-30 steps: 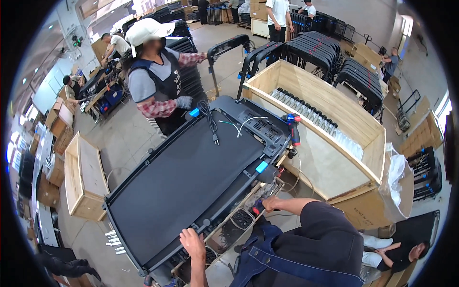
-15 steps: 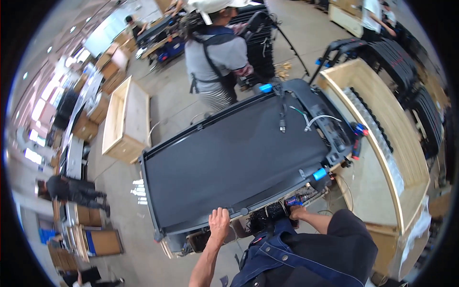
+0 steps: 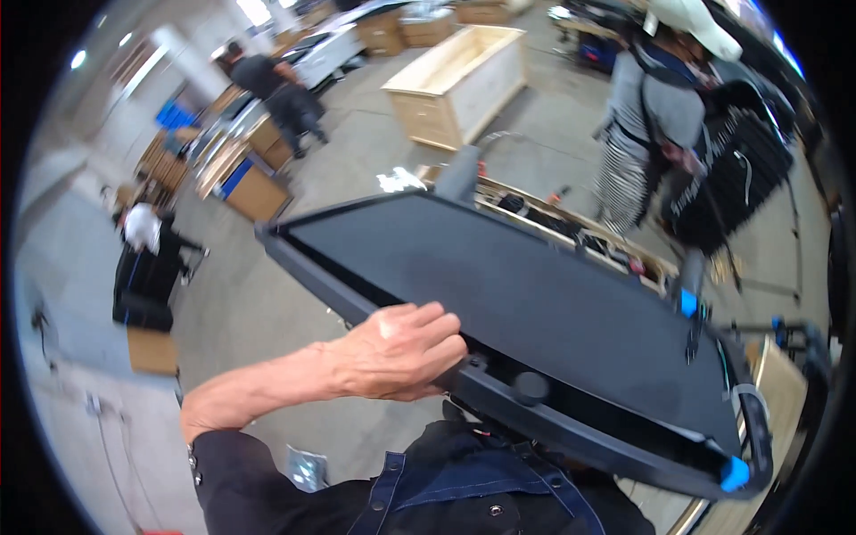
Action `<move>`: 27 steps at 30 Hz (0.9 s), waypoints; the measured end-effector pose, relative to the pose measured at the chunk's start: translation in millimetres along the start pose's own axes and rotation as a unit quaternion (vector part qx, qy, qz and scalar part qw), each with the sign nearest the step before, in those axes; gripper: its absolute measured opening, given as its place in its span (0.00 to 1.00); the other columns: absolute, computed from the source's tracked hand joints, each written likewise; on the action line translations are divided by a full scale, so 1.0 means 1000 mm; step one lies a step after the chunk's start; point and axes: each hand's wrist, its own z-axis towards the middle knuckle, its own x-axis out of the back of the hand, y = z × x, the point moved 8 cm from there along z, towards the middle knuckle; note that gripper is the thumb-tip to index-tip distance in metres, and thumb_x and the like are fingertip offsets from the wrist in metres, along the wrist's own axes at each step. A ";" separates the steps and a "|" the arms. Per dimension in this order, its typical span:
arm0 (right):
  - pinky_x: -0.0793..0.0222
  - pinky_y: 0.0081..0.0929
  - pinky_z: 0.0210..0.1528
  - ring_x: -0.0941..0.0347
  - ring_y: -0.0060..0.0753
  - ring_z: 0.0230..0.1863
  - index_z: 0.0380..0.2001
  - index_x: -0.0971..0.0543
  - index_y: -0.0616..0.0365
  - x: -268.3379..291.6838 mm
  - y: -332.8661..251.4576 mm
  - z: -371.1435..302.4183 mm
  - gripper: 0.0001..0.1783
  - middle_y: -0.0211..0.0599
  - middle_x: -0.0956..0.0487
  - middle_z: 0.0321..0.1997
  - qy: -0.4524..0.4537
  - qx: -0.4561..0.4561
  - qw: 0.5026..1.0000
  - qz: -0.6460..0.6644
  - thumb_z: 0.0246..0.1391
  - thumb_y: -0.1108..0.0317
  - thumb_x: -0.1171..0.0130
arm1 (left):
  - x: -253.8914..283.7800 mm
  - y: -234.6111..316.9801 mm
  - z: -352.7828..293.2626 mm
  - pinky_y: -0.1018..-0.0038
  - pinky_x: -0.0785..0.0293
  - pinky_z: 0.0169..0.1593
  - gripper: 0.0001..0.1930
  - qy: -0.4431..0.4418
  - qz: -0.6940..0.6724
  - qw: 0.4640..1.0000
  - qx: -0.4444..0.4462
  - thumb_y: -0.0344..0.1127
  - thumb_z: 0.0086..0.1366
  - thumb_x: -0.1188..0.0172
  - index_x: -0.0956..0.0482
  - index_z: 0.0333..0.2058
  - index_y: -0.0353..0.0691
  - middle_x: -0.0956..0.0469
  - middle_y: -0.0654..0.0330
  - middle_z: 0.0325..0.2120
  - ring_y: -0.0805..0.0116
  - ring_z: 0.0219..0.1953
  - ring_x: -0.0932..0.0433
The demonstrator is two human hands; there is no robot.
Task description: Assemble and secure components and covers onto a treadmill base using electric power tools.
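A black treadmill deck (image 3: 553,294) is tilted up in front of me, its near side rail (image 3: 588,432) close to my body. My left hand (image 3: 397,350) is wrapped round that rail, knuckles up; its fingertips are hidden behind the edge. Just right of these fingers a round black knob (image 3: 531,387) sticks out of the rail. Bright blue wrapping (image 3: 735,473) covers the near right corner, and another blue piece (image 3: 687,303) sits at the far right. A dark cable (image 3: 695,334) lies over the belt's right end. My right hand is not in view.
Behind the deck a wooden-edged bench (image 3: 571,234) holds tools and dark parts. A co-worker in grey (image 3: 655,125) stands beyond it, near stacked black parts (image 3: 731,169). An open wooden crate (image 3: 459,89) stands on the far floor. Another person (image 3: 267,85) is at far left.
The deck has gone from lying flat to tilted and raised off the bench, my left hand on its near rail. My view has swung left, and my right hand has left the picture.
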 end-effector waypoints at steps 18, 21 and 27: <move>0.27 0.40 0.36 0.21 0.40 0.33 0.29 0.16 0.60 0.029 -0.222 0.216 0.31 0.41 0.18 0.29 0.016 0.103 0.987 -0.120 0.56 0.38 0.42 | 0.112 -0.051 -0.315 0.78 0.42 0.19 0.36 0.469 0.207 0.858 0.024 0.73 0.55 0.39 0.25 0.27 0.38 0.38 0.65 0.19 0.72 0.17 0.35; 0.28 0.40 0.36 0.22 0.40 0.33 0.29 0.16 0.61 -0.014 -0.291 0.252 0.32 0.41 0.18 0.28 0.027 0.108 0.987 -0.113 0.56 0.38 0.42 | 0.117 -0.069 -0.403 0.78 0.40 0.19 0.33 0.484 0.221 0.847 0.012 0.68 0.60 0.41 0.25 0.27 0.37 0.36 0.64 0.19 0.72 0.17 0.35; 0.29 0.40 0.35 0.23 0.40 0.32 0.28 0.16 0.61 -0.122 -0.435 0.294 0.33 0.41 0.19 0.27 0.045 0.079 0.994 -0.062 0.56 0.37 0.42 | 0.157 -0.135 -0.586 0.77 0.37 0.18 0.37 0.492 0.222 0.842 0.014 0.73 0.57 0.41 0.24 0.27 0.34 0.33 0.63 0.20 0.71 0.16 0.34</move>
